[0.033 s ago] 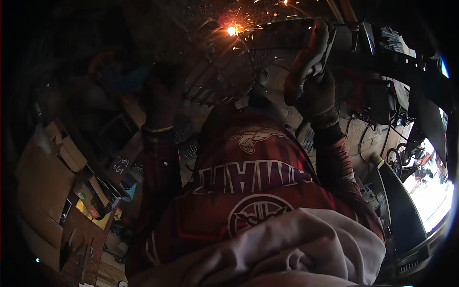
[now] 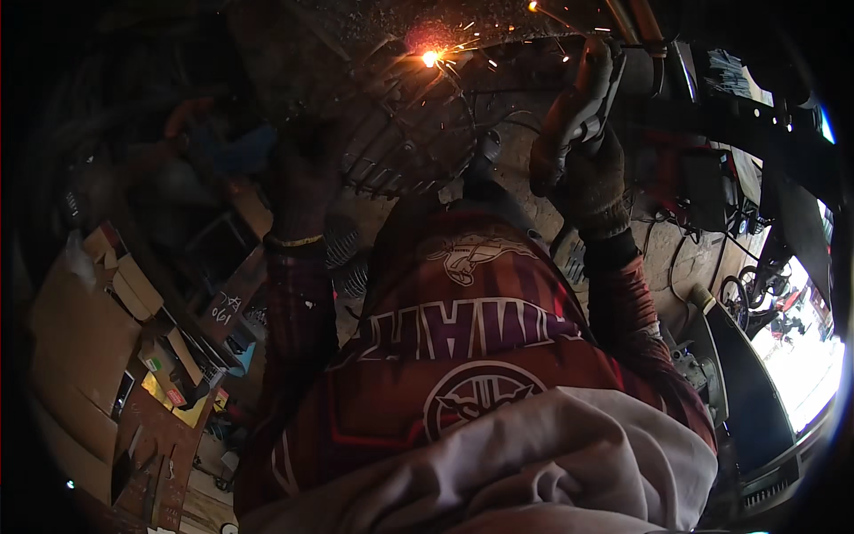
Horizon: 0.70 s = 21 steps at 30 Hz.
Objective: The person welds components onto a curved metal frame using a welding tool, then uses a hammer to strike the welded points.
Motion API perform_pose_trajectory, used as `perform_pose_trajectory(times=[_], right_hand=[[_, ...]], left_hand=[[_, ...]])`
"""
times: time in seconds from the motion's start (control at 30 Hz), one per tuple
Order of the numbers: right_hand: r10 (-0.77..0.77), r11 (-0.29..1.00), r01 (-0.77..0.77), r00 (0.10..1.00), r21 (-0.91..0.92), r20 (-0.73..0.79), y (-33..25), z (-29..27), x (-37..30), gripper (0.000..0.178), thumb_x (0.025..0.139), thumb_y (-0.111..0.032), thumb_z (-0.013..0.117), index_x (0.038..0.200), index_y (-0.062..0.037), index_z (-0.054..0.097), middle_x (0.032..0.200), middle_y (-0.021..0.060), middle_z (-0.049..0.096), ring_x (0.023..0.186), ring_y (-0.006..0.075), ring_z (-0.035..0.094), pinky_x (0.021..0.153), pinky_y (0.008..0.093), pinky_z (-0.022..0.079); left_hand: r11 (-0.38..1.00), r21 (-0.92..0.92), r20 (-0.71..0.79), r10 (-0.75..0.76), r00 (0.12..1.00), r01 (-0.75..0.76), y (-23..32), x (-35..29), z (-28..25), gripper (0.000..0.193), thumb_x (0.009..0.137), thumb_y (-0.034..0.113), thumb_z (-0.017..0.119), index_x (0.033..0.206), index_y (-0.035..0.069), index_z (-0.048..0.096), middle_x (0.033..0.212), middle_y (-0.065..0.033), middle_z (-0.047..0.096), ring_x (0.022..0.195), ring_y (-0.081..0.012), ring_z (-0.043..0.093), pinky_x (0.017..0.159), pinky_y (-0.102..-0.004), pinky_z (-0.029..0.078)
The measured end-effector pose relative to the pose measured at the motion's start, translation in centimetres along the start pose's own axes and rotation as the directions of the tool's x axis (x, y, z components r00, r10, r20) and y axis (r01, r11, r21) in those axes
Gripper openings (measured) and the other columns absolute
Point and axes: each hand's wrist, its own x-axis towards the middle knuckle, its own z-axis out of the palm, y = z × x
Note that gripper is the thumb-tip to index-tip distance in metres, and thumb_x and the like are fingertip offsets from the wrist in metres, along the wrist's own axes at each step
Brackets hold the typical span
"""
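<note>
My right hand (image 2: 587, 147), in a knit-cuffed work glove, is raised at the upper right. Its fingers look closed together; what they grip is hidden. To its left a bright welding-like glow (image 2: 431, 59) throws orange sparks at the top of the view. Below the glow lies a dark rack of parallel metal bars (image 2: 400, 156). My left hand (image 2: 307, 165) is at the rack's left side, deep in shadow, with a yellowish band (image 2: 296, 241) at the wrist. Its fingers are too dark to make out.
Cardboard (image 2: 80, 347) and a brown board with tools (image 2: 160, 445) lie at the left. Coil springs (image 2: 347, 267) rest beside my left forearm. Cables (image 2: 680, 267) run over the floor at the right, near a dark panel (image 2: 747, 374). Copper-coloured tubes (image 2: 645, 27) stand at the upper right.
The glow at the top is a little smaller and the sparks fly in a different pattern. The surroundings look slightly brighter. Both hands are in nearly the same place.
</note>
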Motion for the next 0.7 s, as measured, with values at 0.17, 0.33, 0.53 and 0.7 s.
perform_pose_trajectory(times=[0.17, 0.33, 0.53, 0.7], right_hand=[[0.222, 0.906, -0.215, 0.975, 0.364, 0.023, 0.1, 0.0, -0.4, 0.037, 0.083, -0.011, 0.065, 0.117, -0.0018, 0.055, 0.099, 0.0056, 0.066, 0.087, 0.0126, 0.064, 0.074, 0.0287, 0.052], [0.256, 0.872, -0.206, 0.965, 0.444, -0.056, -0.7, -0.5, -0.3, 0.040, 0.081, -0.009, 0.068, 0.118, -0.0020, 0.055, 0.101, 0.0058, 0.065, 0.086, 0.0119, 0.064, 0.071, 0.0263, 0.052], [0.056, 0.984, -0.010, 0.966, 0.180, -0.251, -1.6, -3.3, 0.1, 0.046, 0.079, -0.003, 0.066, 0.123, 0.0001, 0.053, 0.106, 0.0072, 0.064, 0.092, 0.0157, 0.063, 0.076, 0.0276, 0.052], [0.100, 0.840, 0.115, 0.928, 0.531, -0.359, 1.2, -7.9, -0.1, 0.039, 0.082, -0.007, 0.068, 0.118, -0.0029, 0.056, 0.106, 0.0051, 0.064, 0.093, 0.0166, 0.063, 0.080, 0.0302, 0.051]], left_hand=[[0.967, -0.251, 0.020, -0.049, 0.999, 0.053, -4.8, 0.4, 0.8, 0.031, 0.085, 0.033, 0.073, 0.086, 0.002, 0.065, 0.079, -0.0105, 0.066, 0.075, -0.0163, 0.060, 0.071, -0.0319, 0.046], [0.980, -0.197, 0.011, -0.040, 0.999, 0.041, -3.2, 0.1, 0.5, 0.030, 0.086, 0.029, 0.073, 0.079, 0.002, 0.060, 0.071, -0.0080, 0.059, 0.067, -0.0133, 0.051, 0.066, -0.0318, 0.044], [0.881, -0.472, -0.003, 0.028, 1.000, -0.026, -1.8, -0.2, -0.3, 0.030, 0.090, 0.027, 0.064, 0.072, 0.004, 0.054, 0.064, -0.0057, 0.049, 0.061, -0.0144, 0.046, 0.064, -0.0349, 0.043], [-0.241, -0.941, 0.304, -0.298, 0.905, 0.237, -0.3, -0.3, -2.2, 0.027, 0.095, 0.024, 0.045, 0.075, 0.007, 0.054, 0.061, -0.0044, 0.044, 0.056, -0.0184, 0.046, 0.063, -0.0403, 0.044]])
